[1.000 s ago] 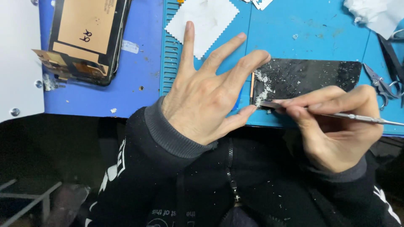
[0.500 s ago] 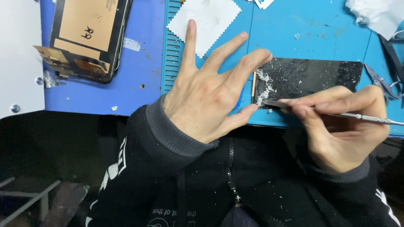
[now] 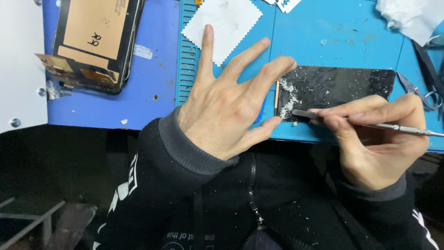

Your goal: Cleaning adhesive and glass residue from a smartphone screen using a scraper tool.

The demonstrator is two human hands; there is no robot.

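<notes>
Far left first: a dismantled phone assembly (image 3: 95,44) with a tan backing lies on the darker blue mat (image 3: 152,106), just where it lay a second ago, well apart from the work.

Moving in, the left hand (image 3: 226,106) is spread wide and flat, fingers (image 3: 273,69) fanned apart, clamped on nothing. The fingertips press down at the left end of the black glass panel (image 3: 342,85), pinning it to the light blue mat (image 3: 333,32) on the bench. A white wipe (image 3: 226,21) with a zigzag edge sits just beyond that hand. The hand's pose matches the earlier views; it has barely stirred.

Now the action: a heap of white scrapings (image 3: 287,99) lies at the panel's left end, beside a thin orange strip (image 3: 276,95) along the edge. The flat tip of the metal scraper (image 3: 393,126) rests right at that heap, and over the last second it seems to have crept only slightly, so this reads as slow, short scraping strokes rather than a sweep. More white flecks are scattered across the panel's middle.

Right side: the right hand (image 3: 379,139) has its fingers closed tight around the scraper like a pen, low to the panel. Beyond it, tweezers (image 3: 411,88) lie near the panel's right end, and crumpled white tissue (image 3: 407,18) sits at the top corner.
</notes>
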